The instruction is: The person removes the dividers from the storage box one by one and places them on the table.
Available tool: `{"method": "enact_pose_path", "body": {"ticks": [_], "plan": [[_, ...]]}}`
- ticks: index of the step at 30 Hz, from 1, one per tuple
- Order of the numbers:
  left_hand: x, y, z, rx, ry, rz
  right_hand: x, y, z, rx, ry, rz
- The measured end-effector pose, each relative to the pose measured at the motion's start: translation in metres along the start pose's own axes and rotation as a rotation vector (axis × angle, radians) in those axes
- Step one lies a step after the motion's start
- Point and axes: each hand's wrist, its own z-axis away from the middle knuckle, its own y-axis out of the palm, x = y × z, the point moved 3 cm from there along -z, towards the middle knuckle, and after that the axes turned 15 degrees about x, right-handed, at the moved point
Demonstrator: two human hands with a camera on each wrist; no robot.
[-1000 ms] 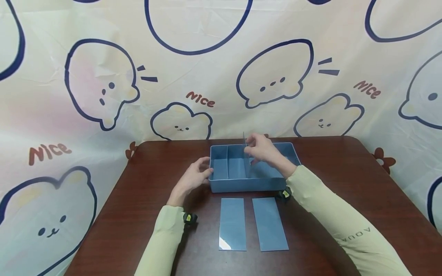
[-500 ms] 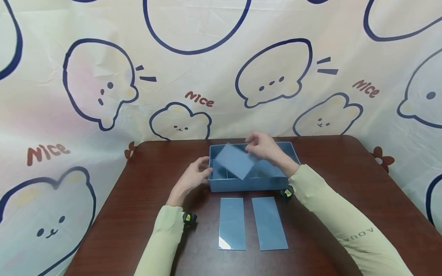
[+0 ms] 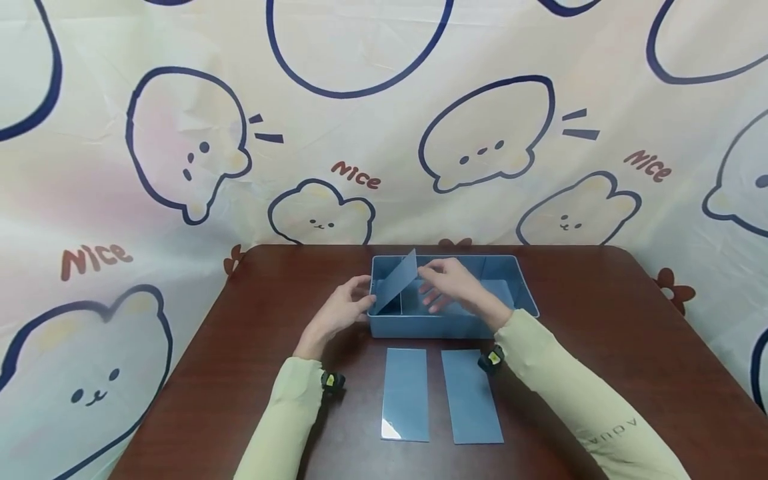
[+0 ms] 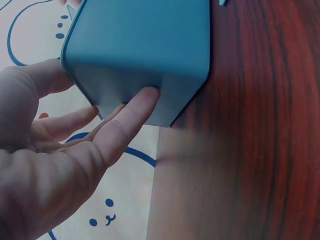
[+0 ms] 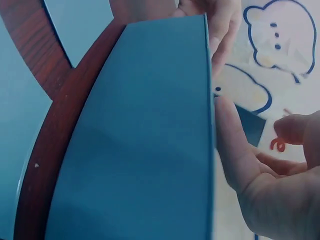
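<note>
In the head view, a shallow blue-grey storage box (image 3: pixel 432 327) with compartments stands on the table. The right hand (image 3: pixel 453 283) is above its middle, fingertips at the right edge of a thin blue divider panel (image 3: pixel 396 280), which tilts over the left compartment with its low end near the left thumb. The right wrist view shows the box's long side; part of the panel (image 5: pixel 252 125) shows behind the fingers. At the box's left end, the left hand (image 3: pixel 339 310) holds the wall, its thumb at the rim and fingers (image 4: pixel 127 117) against the outside.
Two flat blue rectangular panels, a left one (image 3: pixel 405 393) and a right one (image 3: pixel 473 400), lie on the brown table (image 3: pixel 270 280) in front of the box. A cartoon-printed cloth (image 3: pixel 384 133) hangs behind the table's back edge.
The right hand has lifted the divider panel from upright in the box, turned it, and brought it left over the left compartment. The left hand stays at the box's end. The view has shifted slightly.
</note>
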Motion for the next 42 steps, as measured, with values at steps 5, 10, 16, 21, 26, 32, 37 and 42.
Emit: {"method": "enact_pose_path", "body": {"ticks": [5, 10, 16, 21, 26, 32, 37, 42], "plan": [[0.001, 0.000, 0.000, 0.000, -0.002, 0.004, -0.002, -0.002, -0.009, -0.012, 0.004, -0.045], [0.000, 0.000, 0.000, 0.004, -0.004, -0.001, 0.008, -0.002, -0.009, -0.020, -0.031, -0.028], [0.001, -0.001, -0.001, -0.008, -0.012, -0.015, 0.015, -0.006, -0.004, -0.037, -0.049, -0.012], [0.003, -0.001, -0.002, -0.009, -0.019, -0.017, 0.017, -0.015, 0.004, -0.075, -0.058, 0.011], [0.001, -0.001, 0.000, -0.008, -0.016, -0.017, 0.019, -0.024, 0.015, -0.099, -0.088, 0.035], [0.000, -0.001, 0.001, -0.012, -0.017, -0.009, 0.020, -0.032, 0.027, -0.103, -0.134, 0.058], [0.001, 0.000, 0.001, -0.014, -0.015, -0.009, 0.018, -0.038, 0.035, -0.092, -0.172, 0.069], [0.001, 0.000, -0.001, -0.017, -0.017, -0.003, 0.014, -0.044, 0.042, -0.094, -0.212, 0.082]]}}
